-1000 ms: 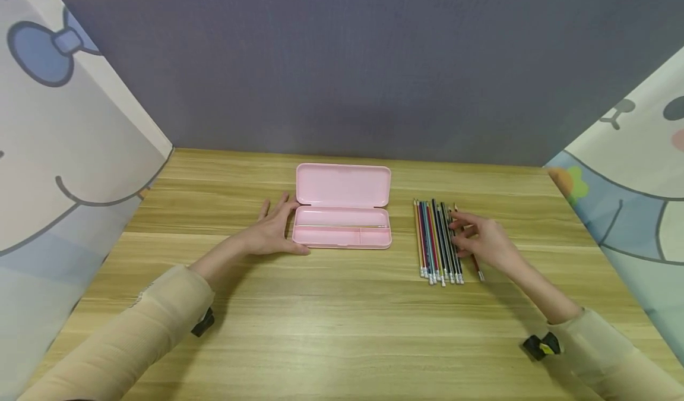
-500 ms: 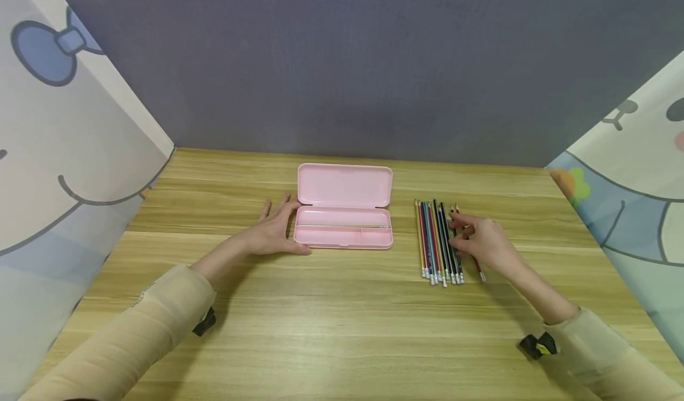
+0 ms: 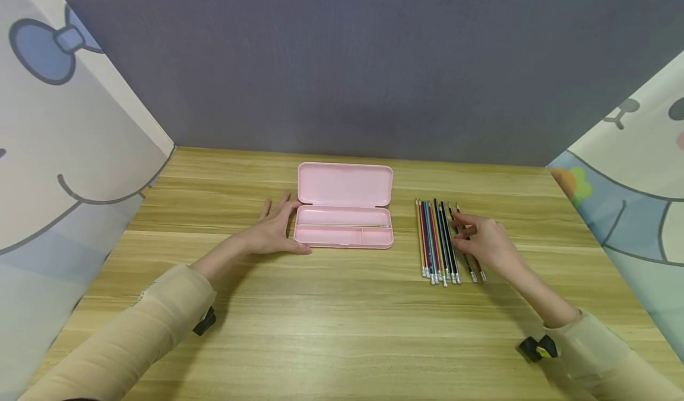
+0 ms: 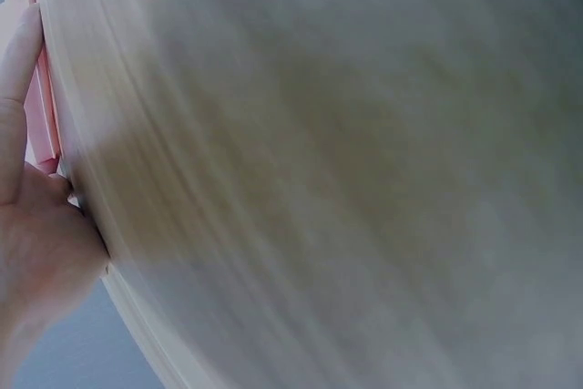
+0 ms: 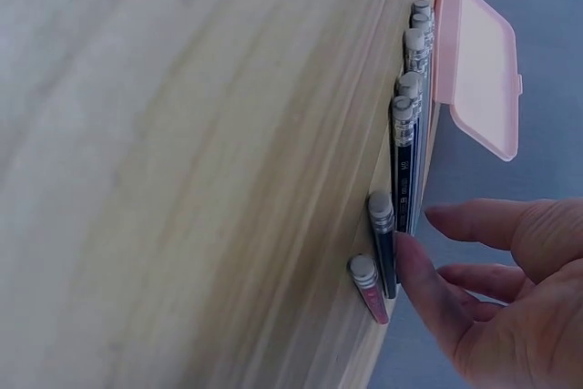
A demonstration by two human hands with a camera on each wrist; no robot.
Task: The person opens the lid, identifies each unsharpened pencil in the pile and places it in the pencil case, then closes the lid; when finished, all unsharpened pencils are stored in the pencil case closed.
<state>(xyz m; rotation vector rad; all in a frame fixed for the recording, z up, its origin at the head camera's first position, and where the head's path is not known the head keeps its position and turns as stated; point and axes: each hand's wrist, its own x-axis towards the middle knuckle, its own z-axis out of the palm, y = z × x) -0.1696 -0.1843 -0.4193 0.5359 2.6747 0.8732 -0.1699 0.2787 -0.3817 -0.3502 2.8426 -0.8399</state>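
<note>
In the head view, an open pink pencil case (image 3: 344, 185) lies on the table. One thin pencil (image 3: 342, 226) lies lengthwise in its rear compartment. My left hand (image 3: 269, 231) rests spread at the case's left end, thumb by the front edge and fingertips by the back corner. To the right is a row of pencils (image 3: 430, 240) with white erasers toward me. My right hand (image 3: 483, 240) is over the row's right side; its thumb (image 5: 428, 284) touches a dark pencil (image 5: 383, 234), and the index fingertip stays apart from the thumb. A red pencil (image 5: 369, 289) lies beside the dark one.
The wooden table (image 3: 342, 324) meets a grey panel (image 3: 352, 68) at the back. Side panels with cartoon prints (image 3: 53, 151) stand left and right. A small black device (image 3: 537, 347) sits at the right wrist.
The dark pencil's eraser end has moved right, away from the row and close to the red pencil. My right hand has barely shifted; the left hand and case stay as they were.
</note>
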